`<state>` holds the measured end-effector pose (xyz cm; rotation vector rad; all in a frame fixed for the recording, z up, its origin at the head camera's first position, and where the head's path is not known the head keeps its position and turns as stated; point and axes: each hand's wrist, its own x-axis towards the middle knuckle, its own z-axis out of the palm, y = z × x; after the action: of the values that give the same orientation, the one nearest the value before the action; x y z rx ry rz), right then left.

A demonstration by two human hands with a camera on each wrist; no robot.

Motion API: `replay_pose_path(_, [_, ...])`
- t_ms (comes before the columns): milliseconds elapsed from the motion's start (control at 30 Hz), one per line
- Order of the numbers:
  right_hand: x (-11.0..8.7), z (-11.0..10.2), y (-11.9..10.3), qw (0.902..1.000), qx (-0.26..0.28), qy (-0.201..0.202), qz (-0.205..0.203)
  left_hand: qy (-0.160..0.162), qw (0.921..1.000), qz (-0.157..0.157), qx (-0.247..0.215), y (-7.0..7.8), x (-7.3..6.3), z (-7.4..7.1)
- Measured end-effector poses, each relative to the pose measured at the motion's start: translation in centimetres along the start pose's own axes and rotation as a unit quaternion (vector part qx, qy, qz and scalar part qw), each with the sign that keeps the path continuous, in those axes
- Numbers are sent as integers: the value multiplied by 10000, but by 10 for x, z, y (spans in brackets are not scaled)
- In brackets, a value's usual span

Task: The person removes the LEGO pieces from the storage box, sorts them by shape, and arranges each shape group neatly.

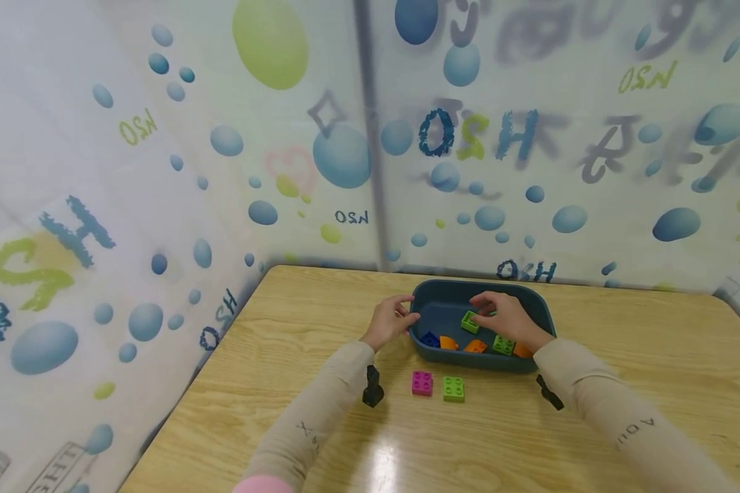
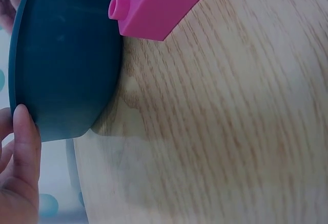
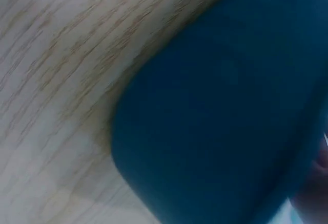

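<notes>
My left hand (image 1: 390, 320) grips the left end of a dark blue plastic bin (image 1: 432, 291). In the left wrist view the thumb (image 2: 25, 142) lies on the bin's outer wall, with fingers behind the rim. Inside the bin, my right hand (image 1: 507, 319) reaches down with curved fingers, its thumb right at a lime green toy brick (image 1: 469, 322) whose hollow side shows. A bit of green also shows between thumb and fingers; I cannot tell whether the hand holds a brick. The right wrist view mostly has the bin's outer wall (image 3: 215, 106).
Along the bin's near side lie a blue brick (image 1: 430, 339), orange pieces (image 1: 447, 343) and another green brick (image 1: 503, 344). A pink brick (image 1: 422, 383) and a lime green brick (image 1: 453, 389) sit on the wooden table (image 1: 321, 308) before it. A patterned curtain (image 1: 321, 239) hangs behind.
</notes>
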<state>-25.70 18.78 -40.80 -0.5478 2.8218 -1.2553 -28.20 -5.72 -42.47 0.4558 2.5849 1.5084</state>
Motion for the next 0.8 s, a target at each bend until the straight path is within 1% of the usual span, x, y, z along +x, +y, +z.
replay_pose_path(167, [4,4,9,9995,-77,-2,300,-41,10000,31,-28,2,0,0])
replay_pose_path(400, [8,11,13,9990,-372,-12,231,-32,10000,50,-1,4,-1,-1])
replay_pose_path(633, [12,19,15,9973,-649,93,315,3,10000,72,-14,2,-1,-2])
replay_pose_path(800, [12,22,16,9962,-793,-45,364,-21,9999,82,-55,-2,0,-2])
